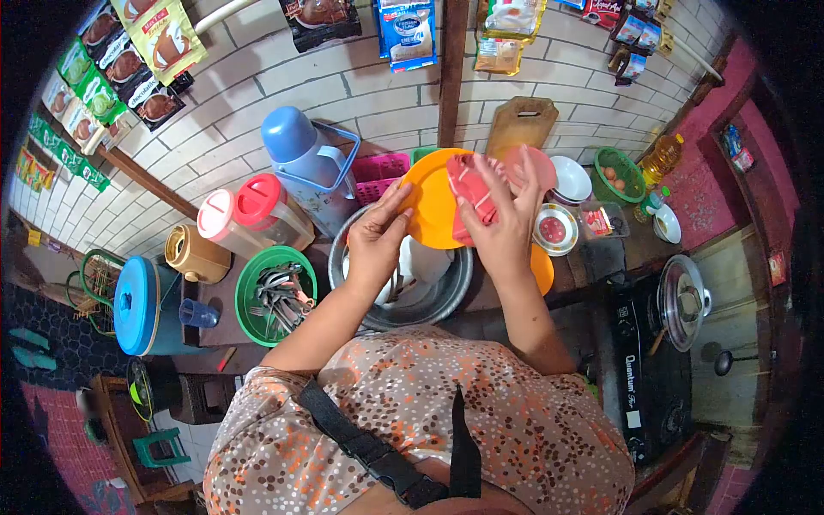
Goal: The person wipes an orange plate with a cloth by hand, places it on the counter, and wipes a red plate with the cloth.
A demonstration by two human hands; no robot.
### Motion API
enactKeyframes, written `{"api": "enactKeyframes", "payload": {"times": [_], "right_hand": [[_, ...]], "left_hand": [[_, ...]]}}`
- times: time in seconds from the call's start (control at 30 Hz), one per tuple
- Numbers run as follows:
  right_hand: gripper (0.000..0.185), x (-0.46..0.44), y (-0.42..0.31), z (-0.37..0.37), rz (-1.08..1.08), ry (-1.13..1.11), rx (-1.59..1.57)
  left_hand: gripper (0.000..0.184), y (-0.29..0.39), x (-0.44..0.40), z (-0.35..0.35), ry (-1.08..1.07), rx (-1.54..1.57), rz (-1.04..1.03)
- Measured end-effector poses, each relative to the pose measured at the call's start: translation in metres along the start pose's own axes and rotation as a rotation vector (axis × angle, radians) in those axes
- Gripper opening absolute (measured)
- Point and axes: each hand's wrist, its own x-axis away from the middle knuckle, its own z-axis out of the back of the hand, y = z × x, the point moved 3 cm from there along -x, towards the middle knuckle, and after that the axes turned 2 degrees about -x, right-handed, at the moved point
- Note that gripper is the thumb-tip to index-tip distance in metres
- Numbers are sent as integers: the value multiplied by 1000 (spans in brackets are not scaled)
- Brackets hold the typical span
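1. Counter (569, 273): carries a green plastic basin (245, 292) of cutlery (283, 296).
2. Metal basin (457, 293): below the raised hands.
3. Orange plate (427, 210): tilted above the metal basin; left hand (380, 236) has its grip clamped on the edge.
4. Red checked cloth (470, 190): against the plate; right hand (506, 210) touches it, fingers spread, pinch unclear.

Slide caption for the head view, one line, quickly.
Left hand holds an orange plate above a metal basin while the right hand holds a red cloth against it.
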Motion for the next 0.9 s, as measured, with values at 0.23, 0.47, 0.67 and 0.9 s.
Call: {"api": "enactKeyframes", "payload": {"times": [0.23,0.47,0.67,0.9], "right_hand": [[56,-5,-14,-7,158,-26,-121],[57,15,5,-11,185,48,24],[59,-4,-16,-4,214,32,-17],[60,10,0,8,232,-125,-3]], "left_hand": [[46,25,-1,-19,20,132,-8],[50,38,-1,-7,-67,-93,-157],[53,51,-5,-14,-57,-119,-209],[58,49,-1,-26,-54,-87,-150]]}}
